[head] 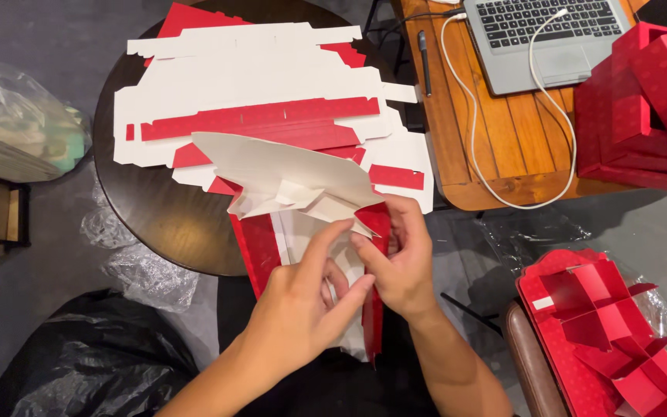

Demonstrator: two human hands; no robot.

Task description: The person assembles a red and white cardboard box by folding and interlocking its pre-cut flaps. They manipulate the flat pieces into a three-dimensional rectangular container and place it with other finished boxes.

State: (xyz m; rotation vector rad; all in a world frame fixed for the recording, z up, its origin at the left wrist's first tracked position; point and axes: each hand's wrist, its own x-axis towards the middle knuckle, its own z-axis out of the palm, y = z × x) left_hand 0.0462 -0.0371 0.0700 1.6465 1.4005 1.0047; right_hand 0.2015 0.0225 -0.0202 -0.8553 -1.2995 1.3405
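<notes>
I see both hands low in the middle of the head view, working on one red and white cardboard box blank point(303, 193) that is partly folded. It hangs over the near edge of the round dark worktop point(156, 224), with its lower part down over the lap. My left hand point(303, 309) has its fingers point(326, 239) stretched up and pinched together on a white flap of the blank. My right hand point(403, 266) is just beside it, touching it, fingers curled and clamped on the red edge of the same blank.

Behind the blank, a stack of flat box blanks point(272, 93) covers most of the round worktop, white sides up with red strips showing. To the right stands a wooden worktop point(503, 147) carrying a laptop point(550, 38), a white cable point(476, 154) and a black pen point(424, 62). Folded red boxes point(650, 108) sit at its far right end. Lower right, red cardboard dividers point(611, 332) lie on a brown chair point(530, 371). A black plastic bag point(94, 363) lies on the floor at lower left.
</notes>
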